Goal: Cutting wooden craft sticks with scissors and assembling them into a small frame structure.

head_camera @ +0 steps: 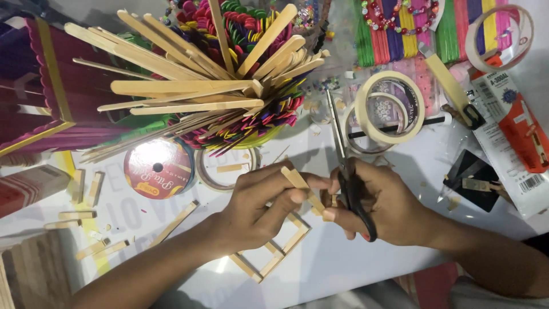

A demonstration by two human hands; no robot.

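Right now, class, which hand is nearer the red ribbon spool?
Left. The left hand lies just right of the red ribbon spool; the right hand, holding scissors, is farther right.

A long clear packet with a white-and-orange printed card lies far right; a round red label sits left.

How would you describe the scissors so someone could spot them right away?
Start at the big bunch of plain wooden craft sticks fanning out at the top. Drop to the two hands low in the middle; the right hand holds the scissors. Black handles and long metal blades pointing up toward the tape rolls set them apart.
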